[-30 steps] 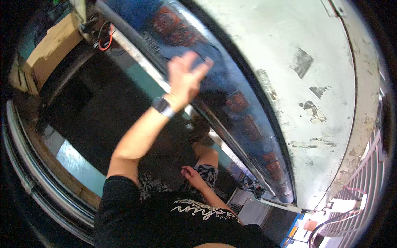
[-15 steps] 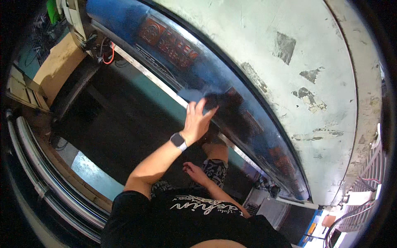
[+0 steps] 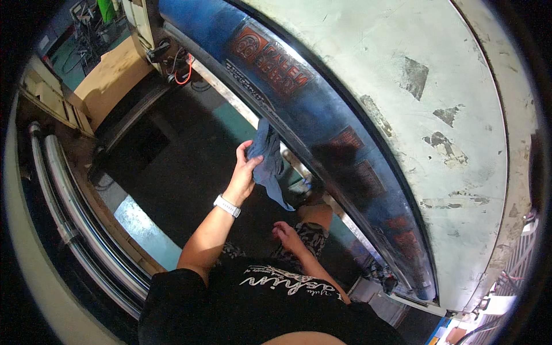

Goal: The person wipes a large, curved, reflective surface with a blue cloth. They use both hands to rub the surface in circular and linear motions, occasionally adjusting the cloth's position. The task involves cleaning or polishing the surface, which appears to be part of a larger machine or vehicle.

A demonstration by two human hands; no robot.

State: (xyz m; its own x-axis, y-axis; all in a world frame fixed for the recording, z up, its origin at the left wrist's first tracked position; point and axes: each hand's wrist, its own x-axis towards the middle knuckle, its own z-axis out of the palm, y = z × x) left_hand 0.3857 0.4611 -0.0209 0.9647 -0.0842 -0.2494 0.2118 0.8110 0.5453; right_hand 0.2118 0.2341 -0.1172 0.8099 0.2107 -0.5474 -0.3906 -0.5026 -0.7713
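A limp blue-grey cloth (image 3: 265, 158) hangs from my left hand (image 3: 244, 172), pinched between thumb and fingers, just off the near side of a large blue cylinder (image 3: 322, 112). Reddish-brown raised printing plates (image 3: 282, 72) are fixed on the cylinder's curved face, several of them further right along it. Low in front of my body, by my patterned shorts, my right hand (image 3: 287, 237) hangs with loosely curled fingers and nothing visible in it.
A pale, scuffed machine panel (image 3: 402, 109) fills the far right side. Steel rollers (image 3: 86, 230) run along the left. A brown cardboard sheet (image 3: 115, 80) stands at upper left beside an orange-red cable (image 3: 188, 70). A metal rail (image 3: 227, 95) borders the cylinder.
My left hand has drawn back from the cylinder's surface to the left and down, and the cloth now hangs loose. The view has shifted, so the machine appears further right.
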